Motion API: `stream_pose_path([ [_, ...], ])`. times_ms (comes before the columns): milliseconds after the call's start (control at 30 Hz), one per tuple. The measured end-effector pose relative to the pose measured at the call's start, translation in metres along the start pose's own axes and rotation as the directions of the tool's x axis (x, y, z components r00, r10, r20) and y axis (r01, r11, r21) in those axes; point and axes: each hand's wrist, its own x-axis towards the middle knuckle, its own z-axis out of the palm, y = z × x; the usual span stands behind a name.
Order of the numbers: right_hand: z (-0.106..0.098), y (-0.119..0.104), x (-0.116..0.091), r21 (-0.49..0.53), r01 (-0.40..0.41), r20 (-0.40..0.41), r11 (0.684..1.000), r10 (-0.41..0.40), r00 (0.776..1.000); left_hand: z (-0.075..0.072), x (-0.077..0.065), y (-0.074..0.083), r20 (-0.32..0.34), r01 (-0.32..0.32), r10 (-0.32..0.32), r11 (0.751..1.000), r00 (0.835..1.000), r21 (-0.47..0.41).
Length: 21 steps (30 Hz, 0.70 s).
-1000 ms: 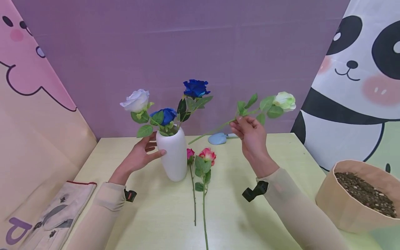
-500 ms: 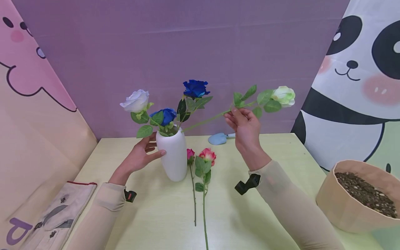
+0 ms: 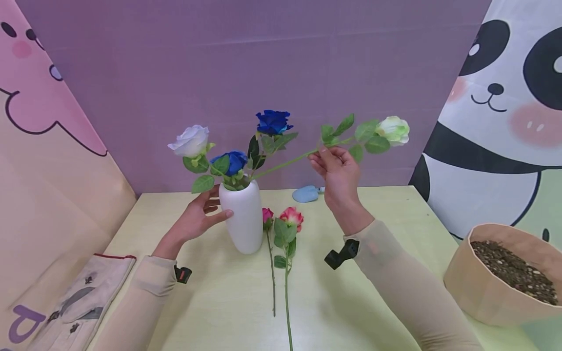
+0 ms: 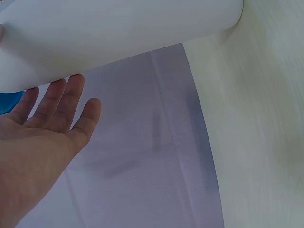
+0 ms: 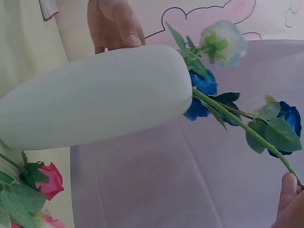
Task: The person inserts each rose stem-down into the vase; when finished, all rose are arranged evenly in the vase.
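Observation:
A white vase (image 3: 241, 222) stands upright on the table, holding a pale white rose (image 3: 190, 141) and two blue roses (image 3: 274, 122). My left hand (image 3: 197, 217) holds the vase near its top, thumb on the front and fingers at the far side; the left wrist view shows several fingertips touching its wall. With thumb and fingers my right hand (image 3: 339, 178) pinches the stem of a greenish-white rose (image 3: 392, 130). That rose tilts, bloom to the right. In the right wrist view its green stem (image 5: 247, 128) reaches the vase's mouth, where the stem's end is hidden.
A dark pink rose (image 3: 267, 217) and a pink-and-cream rose (image 3: 291, 219) lie right of the vase. Behind them rests a light-blue trowel (image 3: 306, 194). A tan pot (image 3: 478, 287) of soil stands at right; a folded printed cloth (image 3: 83, 297) lies at left.
My right hand has moved left and slightly up with the greenish-white rose, bringing its stem end from right of the vase to the mouth. My left hand and the vase have stayed in place.

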Motion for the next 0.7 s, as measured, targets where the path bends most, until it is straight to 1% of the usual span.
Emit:
stream_pose_path([
  [167,0.006,0.008,0.002,-0.042,-0.007,-0.011,0.999,0.006,1.0,0.0,0.001,-0.001,-0.001,-0.001,0.001,1.0,1.0,-0.01],
  [267,0.012,0.012,0.002,-0.057,-0.006,-0.001,0.998,0.006,1.0,0.0,0.001,-0.002,-0.002,-0.007,0.007,1.0,1.0,-0.016],
  [567,0.028,0.026,-0.002,-0.129,0.036,0.076,0.991,-0.026,0.997,0.0,0.0,0.0,-0.007,-0.014,0.014,1.0,1.0,-0.025],
  [700,0.034,0.032,-0.007,-0.17,0.056,0.116,0.984,-0.036,0.993,0.001,0.001,-0.001,-0.004,-0.012,0.012,1.0,1.0,-0.013],
])
